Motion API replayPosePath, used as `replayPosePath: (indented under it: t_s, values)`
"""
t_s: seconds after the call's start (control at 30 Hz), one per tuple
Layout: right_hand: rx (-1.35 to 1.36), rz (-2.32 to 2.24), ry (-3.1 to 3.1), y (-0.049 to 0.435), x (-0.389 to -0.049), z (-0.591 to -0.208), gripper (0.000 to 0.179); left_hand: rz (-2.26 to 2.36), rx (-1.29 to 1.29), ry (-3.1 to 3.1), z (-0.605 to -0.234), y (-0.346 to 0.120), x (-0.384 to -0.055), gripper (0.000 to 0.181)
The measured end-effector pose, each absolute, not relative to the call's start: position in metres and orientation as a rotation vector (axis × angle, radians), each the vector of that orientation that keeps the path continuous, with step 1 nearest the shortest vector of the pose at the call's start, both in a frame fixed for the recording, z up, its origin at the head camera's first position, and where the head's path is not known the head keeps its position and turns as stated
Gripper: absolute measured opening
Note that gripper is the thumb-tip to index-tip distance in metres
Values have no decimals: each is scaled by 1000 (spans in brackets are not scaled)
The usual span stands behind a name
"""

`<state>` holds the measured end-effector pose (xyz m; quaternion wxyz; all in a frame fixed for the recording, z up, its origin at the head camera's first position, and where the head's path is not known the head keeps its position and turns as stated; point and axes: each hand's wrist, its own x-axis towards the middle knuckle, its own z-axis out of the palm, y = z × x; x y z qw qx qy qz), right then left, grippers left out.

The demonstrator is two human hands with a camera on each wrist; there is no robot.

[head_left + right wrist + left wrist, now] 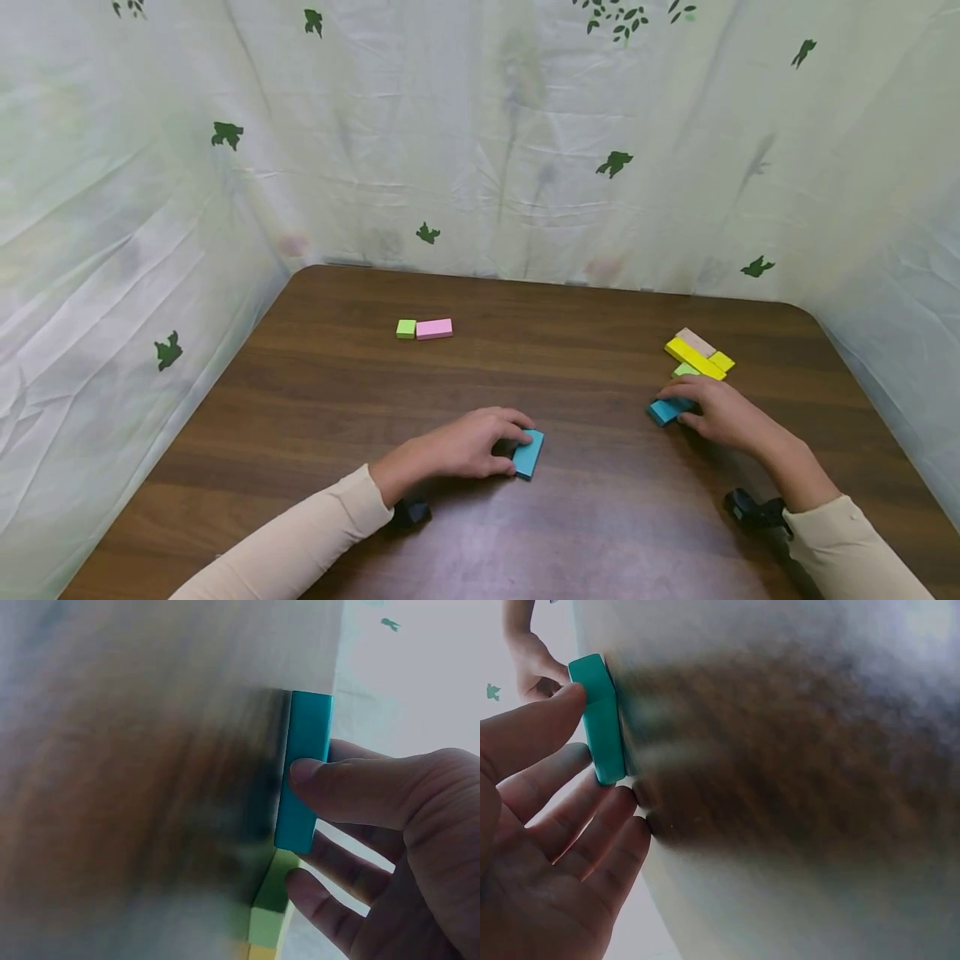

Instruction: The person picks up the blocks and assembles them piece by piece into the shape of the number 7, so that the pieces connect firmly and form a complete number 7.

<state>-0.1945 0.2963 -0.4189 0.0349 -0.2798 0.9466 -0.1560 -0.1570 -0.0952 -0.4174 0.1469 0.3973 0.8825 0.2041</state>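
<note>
Near the middle of the table, my left hand [480, 443] grips a flat blue block [528, 455] between thumb and fingers. In the left wrist view the thumb presses on one side of that block [600, 724], and the lower fingertips reach down by the tabletop. Farther right, my right hand [722, 410] pinches a second blue block [667, 410]. The right wrist view shows the thumb across its long face [304, 772], with fingers behind. Just beyond the right fingers lies a light green block [686, 369], close to the end of the held block.
Beside the green block, a long yellow block [695, 358], a pale pink block [696, 342] and a small yellow block [722, 361] lie together. At the back left, a small green block [406, 329] adjoins a pink block [434, 329]. A leaf-patterned curtain [480, 167] surrounds the wooden table [337, 367].
</note>
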Motion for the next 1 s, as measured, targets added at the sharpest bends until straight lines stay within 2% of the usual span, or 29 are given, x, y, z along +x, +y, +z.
replayPosePath:
  t_s: [0.27, 0.63, 1.0]
  values:
    - [-968, -468, 2876, 280, -210, -416, 33, 597, 1137, 2542, -417, -97, -156, 41]
    - [-1127, -395, 2812, 232, -234, -411, 32, 576, 1138, 2586, -417, -93, -156, 39]
    - [-1237, -426, 2727, 195, -241, -400, 32, 590, 1120, 2587, -418, -92, -154, 38]
